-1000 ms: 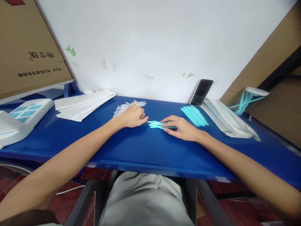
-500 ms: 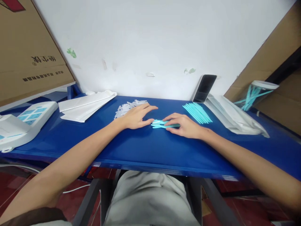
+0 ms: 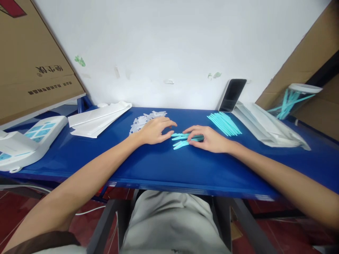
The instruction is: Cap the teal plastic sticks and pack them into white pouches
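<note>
Several thin turquoise plastic sticks (image 3: 180,144) lie on the blue table in front of me, their left ends fanned slightly apart. My right hand (image 3: 209,139) comes over their right ends with bent fingers and grips them; the fingers hide that part. To the left, my left hand (image 3: 156,130) is open and holds nothing. Its thumb tip is close to the sticks' left ends, and I cannot tell whether it touches them. Behind my left hand is a heap of small pale translucent plastic pieces (image 3: 143,121), partly covered by it.
A bundle of turquoise sticks (image 3: 224,123) lies beyond my right hand, near a leaning phone (image 3: 233,95). Plastic bags (image 3: 270,127) and a clear tub of sticks (image 3: 288,102) stand right. White folded bags (image 3: 97,120) and a white device (image 3: 39,141) are left.
The sticks under my right hand have spread apart, some now nearer the table's front. My right hand's fingers are more curled. My left hand has hardly moved.
</note>
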Action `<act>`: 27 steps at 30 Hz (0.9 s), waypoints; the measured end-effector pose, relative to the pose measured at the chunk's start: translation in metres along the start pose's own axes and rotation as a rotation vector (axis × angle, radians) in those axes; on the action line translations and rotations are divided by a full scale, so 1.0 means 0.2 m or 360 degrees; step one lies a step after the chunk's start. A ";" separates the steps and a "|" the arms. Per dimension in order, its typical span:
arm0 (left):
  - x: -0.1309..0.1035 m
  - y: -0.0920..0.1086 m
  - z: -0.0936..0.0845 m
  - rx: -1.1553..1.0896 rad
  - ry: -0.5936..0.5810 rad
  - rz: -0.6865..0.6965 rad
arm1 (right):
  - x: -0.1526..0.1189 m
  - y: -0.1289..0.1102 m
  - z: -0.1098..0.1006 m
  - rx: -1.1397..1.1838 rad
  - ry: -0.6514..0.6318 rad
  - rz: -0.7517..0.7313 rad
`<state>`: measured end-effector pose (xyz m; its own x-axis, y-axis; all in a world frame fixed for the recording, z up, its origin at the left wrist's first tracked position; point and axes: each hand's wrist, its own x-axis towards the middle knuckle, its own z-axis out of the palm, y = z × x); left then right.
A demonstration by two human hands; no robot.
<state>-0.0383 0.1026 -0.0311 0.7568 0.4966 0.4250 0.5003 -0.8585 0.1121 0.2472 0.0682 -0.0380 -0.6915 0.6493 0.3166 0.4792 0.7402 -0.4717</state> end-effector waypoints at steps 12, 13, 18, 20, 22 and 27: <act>0.00 -0.01 0.03 0.0022 -0.0256 -0.0073 | -0.02 0.02 -0.02 -0.0236 -0.0058 -0.0088; 0.00 -0.01 0.03 0.0030 -0.0279 -0.0091 | -0.02 0.03 -0.02 -0.0259 -0.0069 -0.0089; 0.00 0.00 0.03 0.0033 -0.0355 -0.0139 | -0.02 0.04 -0.01 -0.0294 -0.0062 -0.0091; 0.00 0.01 0.03 0.0030 -0.0350 -0.0153 | -0.02 0.04 -0.01 -0.0281 -0.0063 -0.0086; 0.00 0.01 0.03 0.0018 -0.0356 -0.0180 | -0.02 0.03 -0.01 -0.0269 -0.0067 -0.0078; 0.01 0.02 0.04 0.0020 -0.0352 -0.0210 | -0.02 0.04 -0.01 -0.0262 -0.0058 -0.0035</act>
<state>-0.0324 0.1012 -0.0373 0.7576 0.6213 0.2002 0.6051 -0.7834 0.1419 0.2538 0.0713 -0.0415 -0.7207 0.6279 0.2939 0.5434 0.7748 -0.3230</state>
